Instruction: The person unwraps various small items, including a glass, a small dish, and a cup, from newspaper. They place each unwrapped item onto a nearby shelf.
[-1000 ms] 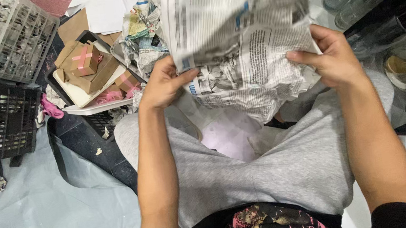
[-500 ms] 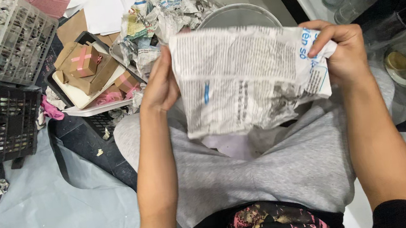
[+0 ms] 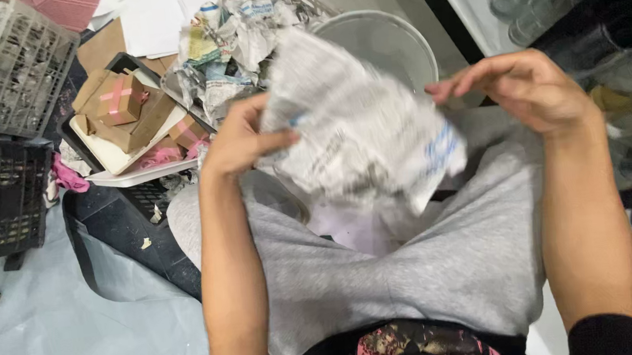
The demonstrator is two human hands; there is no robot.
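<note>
A crumpled newspaper sheet [image 3: 362, 130] is pinched at its nine o'clock edge by the left hand [image 3: 239, 138]; the right hand [image 3: 532, 91] is held open at three o'clock, fingers spread, gripping nothing.

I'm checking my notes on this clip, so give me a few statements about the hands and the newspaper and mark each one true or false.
1. The left hand grips the crumpled newspaper sheet. True.
2. The right hand is clenched in a fist around the sheet. False: its fingers are spread open beside the sheet's right edge, and a firm grip does not show.
3. A pale round bucket stands beyond the sheet. True.
4. The small brown boxes with pink tape lie in the person's lap. False: they sit in a tray on the floor to the left.
5. The person wears grey trousers. True.
</note>
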